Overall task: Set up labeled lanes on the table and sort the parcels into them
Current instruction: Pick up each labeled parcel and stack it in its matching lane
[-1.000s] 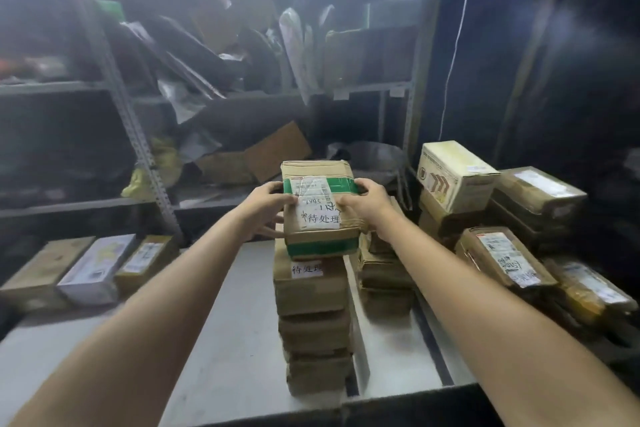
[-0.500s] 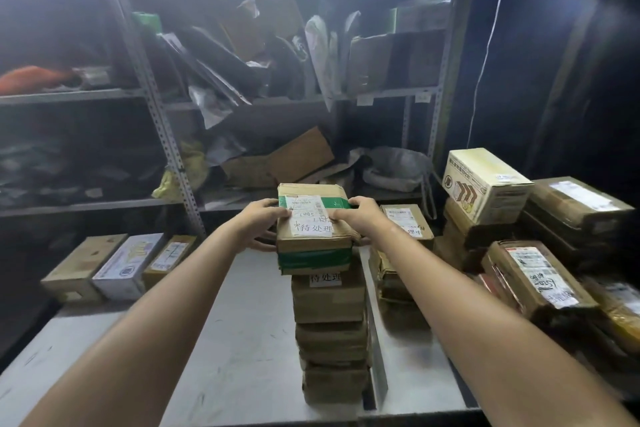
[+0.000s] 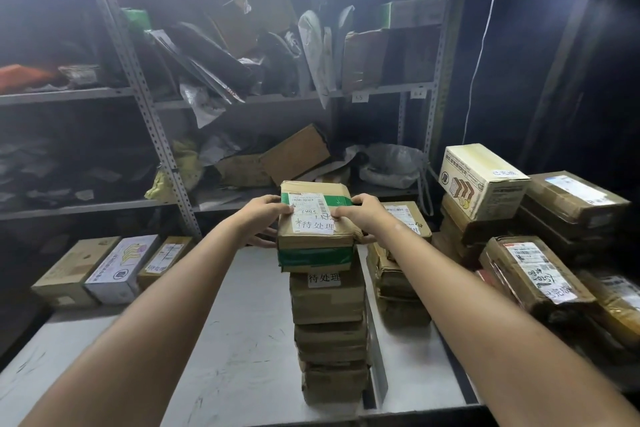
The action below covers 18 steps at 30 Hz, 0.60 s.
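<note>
Two bare forearms reach out from the near edge over the grey counter (image 3: 242, 340), one on each side of a tall stack (image 3: 329, 308) of brown cardboard parcels that stands close to a seam in the counter top. The box just under the top of the stack has a white handwritten label on its near face. At the very top lies the top parcel (image 3: 313, 243), brown with green tape round it and a white shipping label on its upper face. Whether it rests fully on the box below cannot be told. The left grip (image 3: 263, 215) clasps its left edge, thumb on top and fingers curled underneath. The right grip (image 3: 360, 215) clasps the right edge the same way. Just beside the stack on the right is a shorter stack (image 3: 398, 274) of taped parcels. Further right is a heap of boxes, with a labelled brown parcel (image 3: 533, 274) tilted in front and a cream carton (image 3: 481, 180) on top. At the counter's far left three boxes (image 3: 117, 267) lie side by side. Behind everything stands a metal shelving rack (image 3: 145, 107) crammed with bags, mailers and loose cartons.
</note>
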Tool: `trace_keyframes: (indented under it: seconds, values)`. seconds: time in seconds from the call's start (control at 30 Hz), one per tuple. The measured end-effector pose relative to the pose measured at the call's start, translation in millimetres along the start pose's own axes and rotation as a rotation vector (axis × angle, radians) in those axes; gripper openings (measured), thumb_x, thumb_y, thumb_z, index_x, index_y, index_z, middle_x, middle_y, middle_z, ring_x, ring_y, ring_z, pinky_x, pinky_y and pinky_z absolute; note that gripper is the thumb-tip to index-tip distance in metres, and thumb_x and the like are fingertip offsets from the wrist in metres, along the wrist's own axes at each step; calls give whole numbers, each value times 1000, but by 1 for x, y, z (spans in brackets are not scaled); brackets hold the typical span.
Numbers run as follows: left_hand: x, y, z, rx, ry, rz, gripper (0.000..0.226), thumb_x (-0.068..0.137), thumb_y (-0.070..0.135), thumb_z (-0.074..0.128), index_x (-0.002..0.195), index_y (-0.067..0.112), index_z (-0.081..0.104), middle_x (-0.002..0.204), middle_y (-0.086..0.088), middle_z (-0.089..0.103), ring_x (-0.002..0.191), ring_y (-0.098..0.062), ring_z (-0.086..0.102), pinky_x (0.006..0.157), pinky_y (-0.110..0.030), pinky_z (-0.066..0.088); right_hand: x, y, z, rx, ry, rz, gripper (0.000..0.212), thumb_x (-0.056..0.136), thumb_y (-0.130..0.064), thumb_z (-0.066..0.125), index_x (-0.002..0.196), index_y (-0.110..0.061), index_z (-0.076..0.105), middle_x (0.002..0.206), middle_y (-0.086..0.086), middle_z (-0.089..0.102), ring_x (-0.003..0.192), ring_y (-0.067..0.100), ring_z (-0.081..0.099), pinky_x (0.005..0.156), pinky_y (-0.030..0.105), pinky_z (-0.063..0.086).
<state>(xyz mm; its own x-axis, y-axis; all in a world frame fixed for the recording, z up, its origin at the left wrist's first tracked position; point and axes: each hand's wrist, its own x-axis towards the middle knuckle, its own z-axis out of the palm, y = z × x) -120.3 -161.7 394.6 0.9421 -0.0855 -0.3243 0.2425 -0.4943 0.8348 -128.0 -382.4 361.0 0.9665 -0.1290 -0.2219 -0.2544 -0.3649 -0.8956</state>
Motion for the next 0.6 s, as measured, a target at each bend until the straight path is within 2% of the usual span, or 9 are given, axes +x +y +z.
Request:
trace_keyframes:
  seconds: [0.07,0.13,0.3,0.4,0.47,0.53,0.6]
  values:
    - [1,-1,-1,12,10,-5,50,99,37,60,145,25,44,131,-4,60,112,-29,61,89,-50,57,3,-2,1,-52,20,-10,68,85,-40,75,141,-18,45,134,5,56,108,20,53,92,43,53]
    - [0,0,-3,39,36,-2,51,99,41,59,145,25,45,139,-5,56,118,-31,59,95,-53,54,6,-8,1,-107,47,-35,56,85,-43,72,131,-19,50,130,4,58,108,21,54,96,45,51]
    - [-9,-11,-26,154,206,0,51,99,43,57,145,24,46,143,-8,53,120,-32,58,94,-51,55,8,-41,9,-356,114,-148,71,81,-48,64,143,-17,46,142,8,52,130,31,47,101,45,46]
    - [-21,-33,-56,235,283,4,48,99,40,58,143,22,49,136,-7,56,109,-26,62,77,-40,60,4,-64,35,-507,67,-249,62,81,-47,60,136,-20,52,137,6,55,127,31,46,96,42,46]
    - [-31,-53,-82,306,327,14,49,98,40,60,141,19,52,131,-5,60,101,-22,62,69,-33,57,-1,-80,60,-607,33,-333,57,86,-45,57,137,-21,52,137,5,53,128,32,44,94,41,44]
    - [-40,-74,-108,362,365,-4,49,95,41,62,138,19,54,129,-6,63,102,-24,64,75,-33,57,-5,-95,88,-670,5,-418,57,90,-47,56,140,-22,50,140,6,51,131,33,41,101,45,44]
    - [-51,-97,-137,392,396,-43,49,95,41,62,138,18,55,133,-7,61,112,-27,62,87,-37,57,-9,-112,123,-705,-28,-479,57,90,-48,56,141,-22,50,142,6,51,132,33,41,104,46,43]
